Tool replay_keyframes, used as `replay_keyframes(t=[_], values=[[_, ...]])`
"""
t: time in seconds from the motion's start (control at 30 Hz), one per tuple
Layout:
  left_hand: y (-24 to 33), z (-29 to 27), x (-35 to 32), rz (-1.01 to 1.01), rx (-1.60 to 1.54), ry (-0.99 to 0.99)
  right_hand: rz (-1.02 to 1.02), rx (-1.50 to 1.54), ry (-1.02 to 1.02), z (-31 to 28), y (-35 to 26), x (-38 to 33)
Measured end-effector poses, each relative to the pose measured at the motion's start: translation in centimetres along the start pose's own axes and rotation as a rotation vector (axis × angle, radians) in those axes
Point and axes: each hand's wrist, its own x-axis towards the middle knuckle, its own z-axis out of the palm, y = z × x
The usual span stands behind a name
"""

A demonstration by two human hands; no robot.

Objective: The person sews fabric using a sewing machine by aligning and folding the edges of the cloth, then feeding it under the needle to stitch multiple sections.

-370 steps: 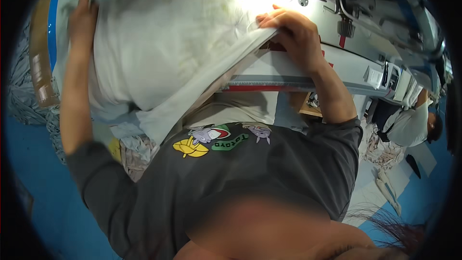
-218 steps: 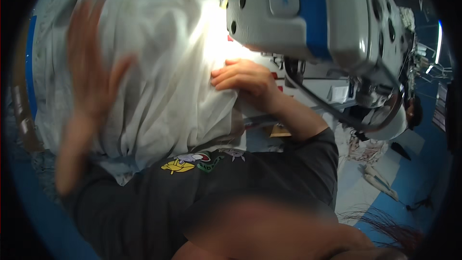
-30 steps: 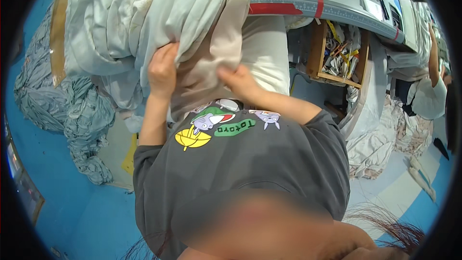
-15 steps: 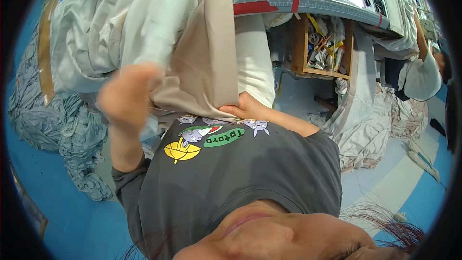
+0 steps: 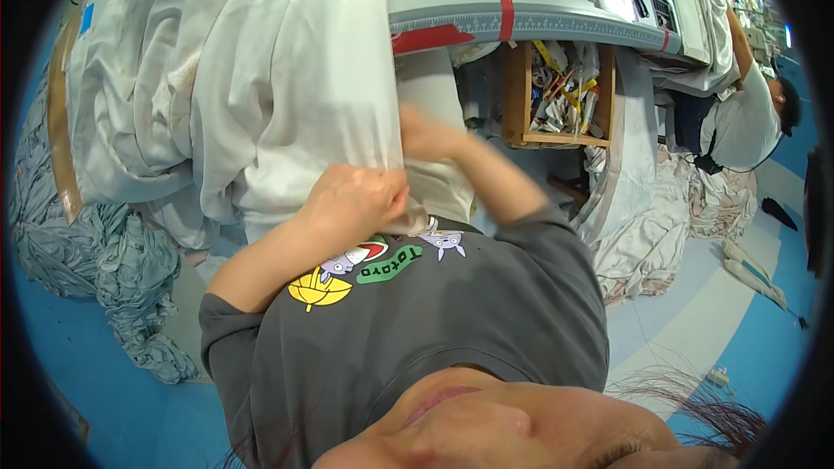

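A long pale off-white cloth (image 5: 295, 113) hangs down from the table in front of me, its right edge falling straight. My left hand (image 5: 360, 197) is closed at the lower part of that edge, close to my chest, with the cloth gathered in it. Farther up the same edge is my right hand (image 5: 427, 135), smeared by motion. Its fingers are partly hidden at the cloth, so their grip does not show. Just right of it hangs another white cloth (image 5: 439, 178).
A grey machine bed with a ruler strip (image 5: 565, 26) and red tape spans the back. Under it sits a wooden drawer (image 5: 519, 95) of small tools. Crumpled grey-green cloth (image 5: 135, 269) lies left, pale cloth (image 5: 647, 247) right. Another person (image 5: 747, 126) works at far right.
The beige face of the cloth has been covered by its off-white face. My left hand has moved right onto the cloth's edge; my right hand has moved up, away from my chest.
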Motion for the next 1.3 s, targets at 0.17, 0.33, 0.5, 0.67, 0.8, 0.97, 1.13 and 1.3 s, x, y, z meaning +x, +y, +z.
replay_keyframes(t=[0.17, 0.33, 0.5, 0.67, 0.8, 0.97, 1.13, 1.3], values=[[-0.4, -0.9, 0.3, 0.041, 0.036, -0.031, -0.218, -0.609, 0.259, 3.8, 4.4, 1.1], [-1.9, -1.0, 1.1, 0.043, 0.016, -0.221, -0.505, -1.027, 0.339, -3.3, -3.4, -0.9], [-8.6, -8.4, 10.5, -0.168, -0.006, 0.152, -0.7, -0.884, 0.013, -2.3, -0.4, 0.4], [-22.0, -12.9, 18.7, -0.248, 0.534, 0.777, -0.615, -0.835, 0.001, -4.6, -0.9, 1.8], [-21.9, -15.8, 22.7, -0.26, 0.344, 0.763, -0.619, -0.807, -0.034, -5.6, -2.1, 2.9], [-25.2, -18.2, 25.9, -0.232, 0.424, 0.877, -0.633, -0.753, -0.075, -7.1, -3.6, 4.4], [-28.1, -20.7, 27.4, -0.319, 0.448, 0.868, -0.593, -0.778, -0.155, -8.2, -5.6, 5.9], [-29.9, -23.3, 28.9, -0.325, 0.45, 0.877, -0.516, -0.751, -0.198, -9.2, -7.9, 8.0]])
